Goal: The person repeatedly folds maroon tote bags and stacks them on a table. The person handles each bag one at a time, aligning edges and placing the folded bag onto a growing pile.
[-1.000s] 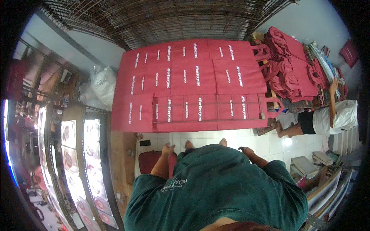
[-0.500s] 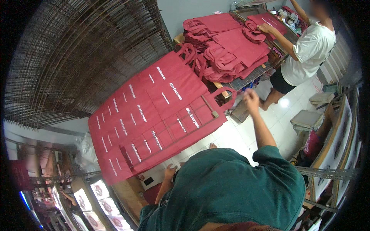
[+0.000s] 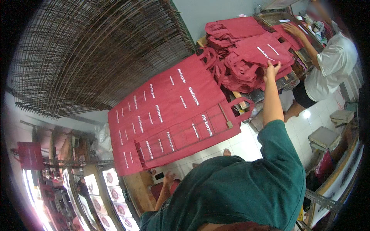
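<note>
Dark table carries stacked red bags; printed bag lies on top, toward the right edge; right hand, fingers spread, meets it, grip indeterminable; left hand hangs part-open, apparently empty; uneven pulling could topple the stack.

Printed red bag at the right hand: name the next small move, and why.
Probably close the right hand on the near edge of the printed red bag: the hand is at that edge, and the bag lies atop the pile, print up.
</note>
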The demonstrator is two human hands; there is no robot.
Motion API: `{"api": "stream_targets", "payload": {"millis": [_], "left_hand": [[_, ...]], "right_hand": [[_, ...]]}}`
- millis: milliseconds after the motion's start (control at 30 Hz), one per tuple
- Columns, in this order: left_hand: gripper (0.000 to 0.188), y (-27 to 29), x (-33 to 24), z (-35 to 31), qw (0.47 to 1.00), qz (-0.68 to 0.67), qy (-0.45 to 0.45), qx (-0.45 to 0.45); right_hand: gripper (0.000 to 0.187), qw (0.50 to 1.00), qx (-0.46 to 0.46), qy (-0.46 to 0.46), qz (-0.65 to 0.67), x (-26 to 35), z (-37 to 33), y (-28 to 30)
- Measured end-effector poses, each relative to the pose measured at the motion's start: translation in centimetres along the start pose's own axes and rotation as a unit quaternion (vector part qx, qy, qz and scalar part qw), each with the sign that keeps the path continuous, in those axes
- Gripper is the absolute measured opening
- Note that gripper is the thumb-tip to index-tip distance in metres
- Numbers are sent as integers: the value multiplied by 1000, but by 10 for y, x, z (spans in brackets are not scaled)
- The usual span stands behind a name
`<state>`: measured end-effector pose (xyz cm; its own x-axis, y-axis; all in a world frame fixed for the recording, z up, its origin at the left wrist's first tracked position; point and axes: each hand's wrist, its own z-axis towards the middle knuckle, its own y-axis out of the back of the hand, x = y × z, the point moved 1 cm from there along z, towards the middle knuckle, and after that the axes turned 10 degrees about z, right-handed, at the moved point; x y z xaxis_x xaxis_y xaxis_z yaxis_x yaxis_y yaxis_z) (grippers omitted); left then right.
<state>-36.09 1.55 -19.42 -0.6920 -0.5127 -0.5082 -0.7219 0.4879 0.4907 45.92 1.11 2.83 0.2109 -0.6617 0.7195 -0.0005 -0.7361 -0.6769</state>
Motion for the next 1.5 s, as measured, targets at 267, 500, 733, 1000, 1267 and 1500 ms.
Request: {"api": "stream_targets", "payload": {"millis": [267, 500, 733, 1000, 1267, 1500], "left_hand": [[46, -32, -130, -102, 975, 82, -203, -42], [86, -94, -315, -116, 874, -213, -172, 401], [94, -62, -427, -164, 616, -544, -255, 509], [47, 7, -431, -166, 750, -514, -287, 300], [52, 116, -336, -154, 786, -491, -321, 197], [67, 143, -248, -135, 853, -461, -230, 88]], "right_hand": [[32, 911, 283, 179, -239, 36, -67, -86], [32, 872, 480, -91, 26, 108, -183, -166], [31, 695, 571, -385, 208, 92, -192, -157], [46, 719, 500, -423, 233, 50, -250, -109], [62, 819, 343, -413, 201, -17, -366, -17], [64, 832, 249, -495, 22, -61, -437, -12]]}}
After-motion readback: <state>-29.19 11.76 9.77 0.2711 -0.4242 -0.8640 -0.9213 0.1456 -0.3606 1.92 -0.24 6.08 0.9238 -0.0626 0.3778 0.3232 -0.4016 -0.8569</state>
